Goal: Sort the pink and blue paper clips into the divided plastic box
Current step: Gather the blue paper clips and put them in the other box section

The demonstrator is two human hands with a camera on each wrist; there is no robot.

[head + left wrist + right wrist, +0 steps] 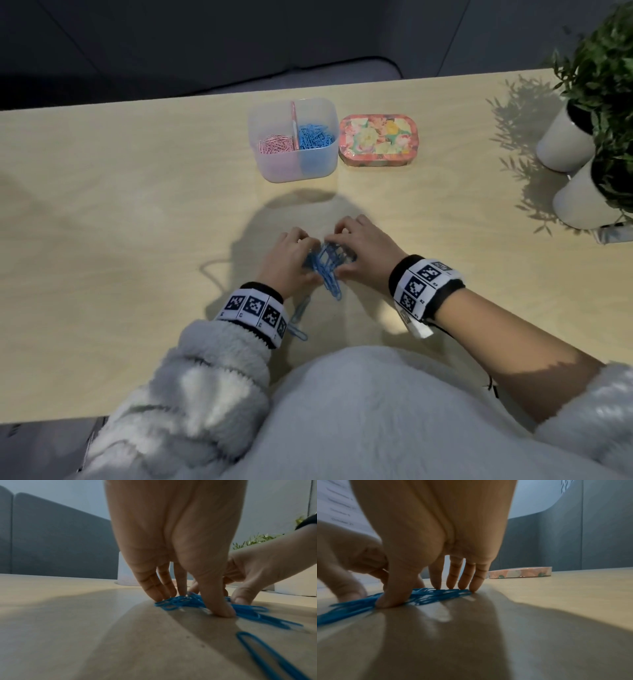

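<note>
Both hands were down on the table, the left hand and right hand with fingers curled in from either side, fingertips pressing a pile of blue paper clips between them; whether any clip was truly pinched I could not tell. The divided box stood well beyond, pink clips left, blue right. To do this well, I judged they should squeeze the pile tight, also gather the stray clips by the left wrist, then lift.

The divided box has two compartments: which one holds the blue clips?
The right-hand compartment of the box; the left one holds pink clips.
</note>
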